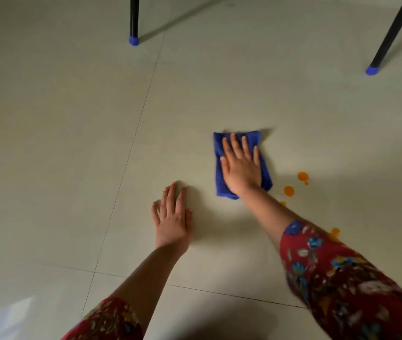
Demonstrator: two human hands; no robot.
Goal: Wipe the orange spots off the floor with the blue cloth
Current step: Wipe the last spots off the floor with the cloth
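A folded blue cloth (219, 173) lies flat on the pale tiled floor near the middle of the view. My right hand (240, 165) presses down on it, palm flat and fingers spread. Several orange spots sit just right of the cloth: one (303, 176), another (289, 191), and one beside my right sleeve (335, 232). My right forearm hides part of a small spot (283, 203). My left hand (173, 217) rests flat on the bare floor to the left of the cloth, holding nothing.
Two black furniture legs with blue caps stand on the floor, one at the far centre (134, 40) and one at the far right (372, 69). Tile joints (131, 148) run across the floor. My sleeves are red with a flower print.
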